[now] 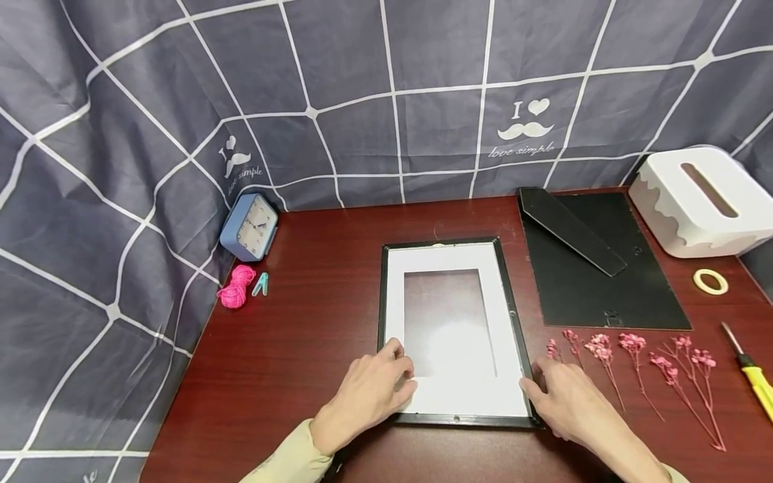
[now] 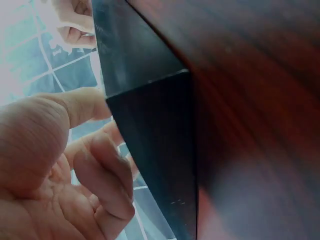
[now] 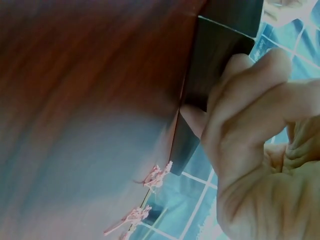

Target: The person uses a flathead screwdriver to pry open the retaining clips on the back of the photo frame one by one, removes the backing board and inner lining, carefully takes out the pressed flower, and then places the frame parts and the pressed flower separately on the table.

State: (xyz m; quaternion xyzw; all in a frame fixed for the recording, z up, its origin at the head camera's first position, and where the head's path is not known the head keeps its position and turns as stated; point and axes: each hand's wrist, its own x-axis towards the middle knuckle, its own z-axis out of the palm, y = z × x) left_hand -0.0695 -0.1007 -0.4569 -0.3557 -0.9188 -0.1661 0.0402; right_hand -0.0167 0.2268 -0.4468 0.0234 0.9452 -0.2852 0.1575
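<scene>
A black picture frame (image 1: 515,322) lies on the table with a white mat (image 1: 449,402) inside it, its rectangular window toward the far side. My left hand (image 1: 370,388) reaches over the frame's left side, loosely bent fingers and thumb touching the mat near the lower left. In the left wrist view the frame's black corner (image 2: 150,85) stands beside the thumb. At the lower right, my right hand (image 1: 570,401) grips the frame's edge, thumb on top and fingers against the outer side. The right wrist view shows the fingers (image 3: 240,110) along that side.
A black backing board (image 1: 592,295) with a stand leg lies behind pink dried flowers (image 1: 633,343). To the right are a tissue box (image 1: 694,194), a tape ring (image 1: 710,282) and a screwdriver (image 1: 755,376). At left stand a blue clock (image 1: 250,228), pink yarn (image 1: 237,287) and a small clip (image 1: 260,284).
</scene>
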